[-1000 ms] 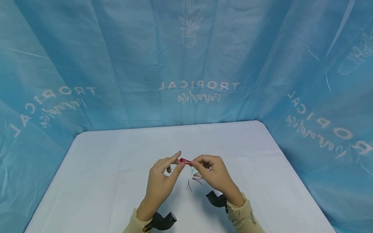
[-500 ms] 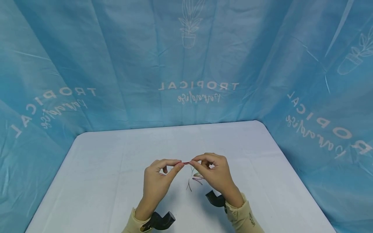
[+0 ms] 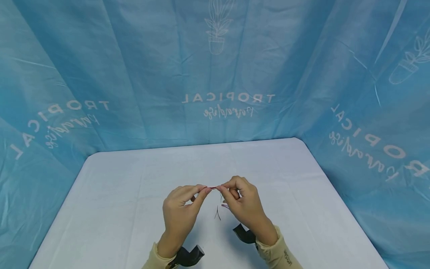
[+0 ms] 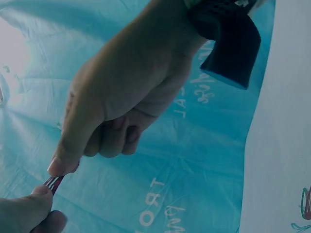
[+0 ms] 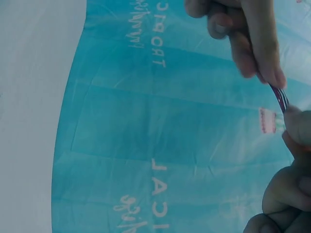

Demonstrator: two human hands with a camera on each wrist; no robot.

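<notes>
A small red snap hair clip [image 3: 212, 188] is held in the air between the two hands, above the middle of the table. The left hand [image 3: 179, 209] pinches its left end with thumb and index finger. At the other end, the right hand [image 3: 246, 205] pinches it the same way. Edge-on in the head view, the clip shows only as a thin line. The left wrist view shows the slotted metal of the clip [image 4: 54, 183] between the fingertips, which cover both its ends. In the right wrist view, the clip [image 5: 280, 98] appears as a short striped strip.
Several thin hair clips, some splayed in a V, lie on the white table below the hands, among them a dark clip [image 3: 217, 214]. Part of the group is behind the right hand. Blue printed curtains [image 3: 147, 74] surround the table [image 3: 111, 201] at the back and sides.
The clip has turned from showing its red face to edge-on. The left index finger, raised earlier, has come down onto it. The right hand has shifted slightly left, covering more loose clips.
</notes>
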